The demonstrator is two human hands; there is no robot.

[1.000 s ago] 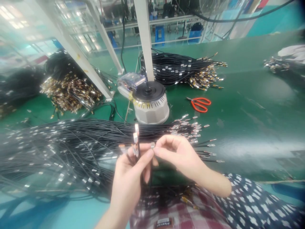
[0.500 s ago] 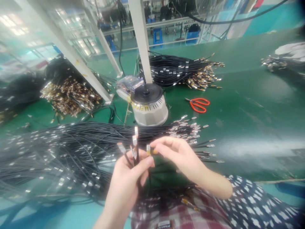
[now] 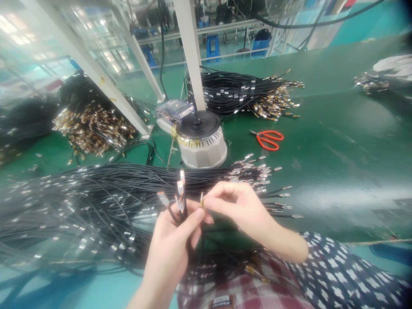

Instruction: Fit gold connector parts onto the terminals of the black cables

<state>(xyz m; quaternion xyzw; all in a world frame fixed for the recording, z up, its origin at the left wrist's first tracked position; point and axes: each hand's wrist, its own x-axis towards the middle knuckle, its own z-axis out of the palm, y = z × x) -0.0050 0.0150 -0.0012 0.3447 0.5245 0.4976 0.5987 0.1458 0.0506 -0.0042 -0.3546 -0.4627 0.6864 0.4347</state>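
My left hand (image 3: 175, 240) is closed round a few thin black cables (image 3: 180, 195) whose silver-sleeved ends stick up above the fingers. Just to its right, my right hand (image 3: 240, 206) pinches the tip of one more cable end (image 3: 201, 198) between thumb and forefinger, close against the left thumb. Both hands hover over the near edge of a wide spread of black cables (image 3: 96, 201) with metal sleeves lying across the green table (image 3: 337, 141).
A round grey-white device with a black top (image 3: 201, 143) stands behind the hands at a white post (image 3: 191, 56). Orange scissors (image 3: 268, 139) lie to its right. More cable bundles with gold connectors sit at the back (image 3: 251, 94) and left (image 3: 93, 126).
My right hand has drawn its pinched cable end slightly left, closer to the left thumb. The cable ends in the left hand have barely shifted.
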